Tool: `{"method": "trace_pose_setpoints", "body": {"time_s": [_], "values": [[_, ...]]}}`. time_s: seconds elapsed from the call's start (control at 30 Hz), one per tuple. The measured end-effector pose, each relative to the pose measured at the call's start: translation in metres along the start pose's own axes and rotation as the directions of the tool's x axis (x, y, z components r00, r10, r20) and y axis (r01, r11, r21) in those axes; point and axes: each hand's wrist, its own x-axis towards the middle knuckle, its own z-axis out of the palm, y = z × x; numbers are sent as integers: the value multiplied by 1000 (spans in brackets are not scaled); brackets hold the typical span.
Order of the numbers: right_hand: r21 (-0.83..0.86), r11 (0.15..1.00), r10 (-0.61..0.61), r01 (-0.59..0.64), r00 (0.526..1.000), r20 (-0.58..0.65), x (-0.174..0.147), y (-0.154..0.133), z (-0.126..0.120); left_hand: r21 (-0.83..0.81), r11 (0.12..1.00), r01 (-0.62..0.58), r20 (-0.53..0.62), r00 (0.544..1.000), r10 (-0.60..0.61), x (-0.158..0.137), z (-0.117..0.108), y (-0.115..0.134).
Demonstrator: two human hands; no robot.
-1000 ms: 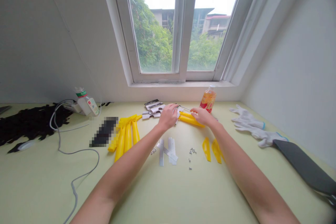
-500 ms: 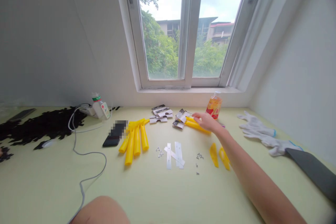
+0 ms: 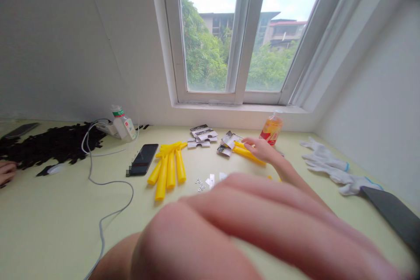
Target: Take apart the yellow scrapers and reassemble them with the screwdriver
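Note:
My left hand (image 3: 259,223) looms large and blurred close to the camera, its fingers stretched toward the right. Nothing shows in it, and it hides much of the near tabletop. My right hand (image 3: 260,148) lies at the back right over long yellow plastic pieces (image 3: 247,154), fingers slightly apart; whether it grips one is unclear. Printed cards (image 3: 226,145) sit just left of those fingers. Left of centre is a pile of yellow tubular handles (image 3: 170,170). Small metal nuts (image 3: 199,184) lie beside white strips (image 3: 211,179), partly covered by my left hand.
A black phone (image 3: 144,159), a grey cable (image 3: 121,192) and heaped black pieces (image 3: 55,144) occupy the left. Another person's hand (image 3: 7,170) shows at the left edge. An orange-labelled bottle (image 3: 271,129) stands behind my right hand; white gloves (image 3: 324,157) lie farther right.
My left hand has come up into the foreground, covering the screws and most of the strips and curved yellow parts. The view has tilted slightly. My right hand stays by the yellow pieces.

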Motion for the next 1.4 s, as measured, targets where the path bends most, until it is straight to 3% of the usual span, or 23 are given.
{"method": "trace_pose_setpoints", "body": {"time_s": [0.07,0.1,0.13,0.17,0.2,0.23,0.3,0.37,0.47,0.57,0.83,0.97,1.13,1.2,1.27,1.33,1.4], "values": [[-7,1000,9,-9,1000,23,-1,-3,0,78,995,-61,85,995,54,34,3,-15],[-13,1000,16,-15,999,35,-2,-4,0,195,979,-60,160,987,29,52,1,-28],[-20,1000,23,-22,999,46,-2,-5,1,341,940,-22,173,984,-40,70,-3,-45],[-27,999,30,-29,998,55,-2,-6,1,512,855,78,178,965,-194,85,-9,-66],[-33,999,36,-34,997,63,-1,-6,1,678,705,208,163,893,-420,97,-17,-88],[-37,999,41,-39,997,72,-1,-6,0,802,507,315,117,749,-652,106,-28,-111],[-42,998,49,-46,994,94,-2,-6,0,855,358,375,73,596,-800,111,-51,-152],[-42,998,57,-52,991,118,-3,-7,-2,873,276,403,46,494,-868,106,-72,-181],[-38,998,59,-54,988,146,-6,-12,-3,883,244,402,58,422,-905,94,-89,-203],[-32,999,37,-32,984,177,-9,-23,-4,895,265,359,100,418,-903,88,-87,-215],[-7,999,-46,49,965,258,-16,-42,3,912,337,233,190,486,-853,87,-71,-239],[-4,998,-55,59,957,284,-18,-46,2,918,334,214,177,534,-827,94,-76,-229],[14,994,-109,111,931,350,-24,-63,9,904,372,212,179,603,-777,106,-85,-190],[33,987,-157,156,909,386,-28,-76,15,874,433,220,213,628,-749,108,-87,-169],[57,975,-218,213,888,404,-34,-90,23,772,565,292,280,642,-714,109,-85,-152],[76,961,-275,268,877,394,-39,-103,30,578,714,395,382,642,-665,109,-81,-142],[78,947,-316,310,870,379,-44,-112,38,368,796,481,478,636,-606,108,-76,-140]]}}
